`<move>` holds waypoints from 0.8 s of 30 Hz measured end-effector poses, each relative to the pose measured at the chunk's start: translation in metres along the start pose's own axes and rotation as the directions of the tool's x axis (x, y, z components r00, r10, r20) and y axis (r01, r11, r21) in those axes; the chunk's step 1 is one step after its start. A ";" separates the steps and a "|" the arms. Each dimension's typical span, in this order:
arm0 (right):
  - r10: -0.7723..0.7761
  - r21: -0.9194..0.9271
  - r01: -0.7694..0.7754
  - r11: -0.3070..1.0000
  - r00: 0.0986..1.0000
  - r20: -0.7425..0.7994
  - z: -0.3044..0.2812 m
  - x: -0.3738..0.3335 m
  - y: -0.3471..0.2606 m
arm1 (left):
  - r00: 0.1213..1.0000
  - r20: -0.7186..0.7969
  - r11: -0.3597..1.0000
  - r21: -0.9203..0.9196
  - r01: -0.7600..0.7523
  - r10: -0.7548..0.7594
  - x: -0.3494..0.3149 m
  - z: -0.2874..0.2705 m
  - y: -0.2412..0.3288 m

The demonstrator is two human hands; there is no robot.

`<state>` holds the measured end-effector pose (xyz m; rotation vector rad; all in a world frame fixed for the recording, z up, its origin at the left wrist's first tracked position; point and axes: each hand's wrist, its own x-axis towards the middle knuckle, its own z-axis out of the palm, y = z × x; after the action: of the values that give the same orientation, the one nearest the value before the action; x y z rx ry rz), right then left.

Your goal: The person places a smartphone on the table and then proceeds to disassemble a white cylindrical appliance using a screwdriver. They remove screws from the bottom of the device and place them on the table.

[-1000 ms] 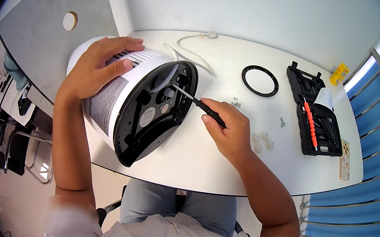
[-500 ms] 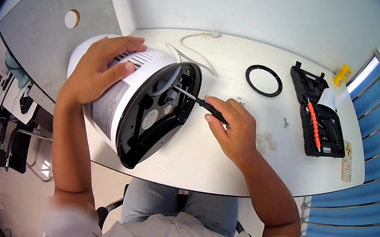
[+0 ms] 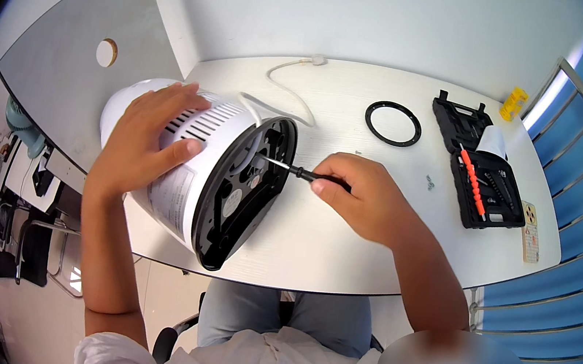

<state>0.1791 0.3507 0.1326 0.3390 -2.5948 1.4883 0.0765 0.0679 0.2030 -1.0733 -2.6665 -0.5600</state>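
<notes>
Fingers of the right hand [image 3: 363, 197] are gripping a dark-handled screwdriver [image 3: 301, 173], which is pointing into the black underside [image 3: 250, 191] of a white appliance [image 3: 172, 196]; from where I'm standing, I can't tell whether its tip is sitting on a screw. The left hand [image 3: 144, 140] is lying spread open over the appliance's vent slots [image 3: 207, 125], apparently steadying the body without closing round it. The appliance is lying on its side toward the left of the white table [image 3: 347, 263], its underside facing the screwdriver. A pale cord [image 3: 269, 72] is trailing from it toward the back, ending in a plug [image 3: 318, 59]. Farther right, a black ring [image 3: 389, 143] is lying flat, well apart from the appliance, and a few small screws [image 3: 430, 182] are lying loose nearby, which is suggesting to me that some parts are already off. The underside, though, is still sitting on the body, so the work there is looking unfinished. Beyond the screws, a black tool case [image 3: 477, 223] is lying open, holding an orange-red flexible shaft [image 3: 472, 180].
</notes>
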 end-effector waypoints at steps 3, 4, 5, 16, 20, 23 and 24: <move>0.070 0.161 -0.077 0.984 0.996 0.053 -0.001 0.007 0.011 | 0.997 0.053 0.996 0.065 -0.062 0.059 0.005 -0.009 0.000; 0.058 0.204 -0.064 0.977 0.998 0.036 0.004 0.009 0.020 | 0.995 0.037 0.993 0.076 -0.094 0.091 0.006 -0.007 -0.004; 0.046 0.248 -0.050 0.968 0.999 0.021 0.008 0.012 0.025 | 0.992 0.023 0.988 0.089 -0.123 0.122 0.007 -0.004 -0.008; -0.023 0.065 0.026 0.998 0.998 -0.051 0.019 0.009 0.026 | 0.996 -0.017 0.993 0.083 -0.083 0.085 0.007 0.004 -0.005; -0.457 -0.453 0.320 0.832 0.859 -0.232 0.028 0.014 0.042 | 0.993 0.048 0.992 0.056 -0.113 0.110 0.020 0.001 -0.012; -0.703 -0.763 0.354 0.540 0.688 -0.179 0.025 0.025 0.048 | 0.991 0.054 0.993 -0.022 -0.118 0.119 0.037 0.005 -0.024; -0.722 -0.810 0.332 0.484 0.674 -0.156 0.023 0.027 0.048 | 0.988 0.098 0.990 -0.087 -0.112 0.120 0.045 0.002 -0.020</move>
<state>0.1406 0.3509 0.0867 0.5381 -2.0911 0.1822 0.0303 0.0830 0.2106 -1.3044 -2.6661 -0.6111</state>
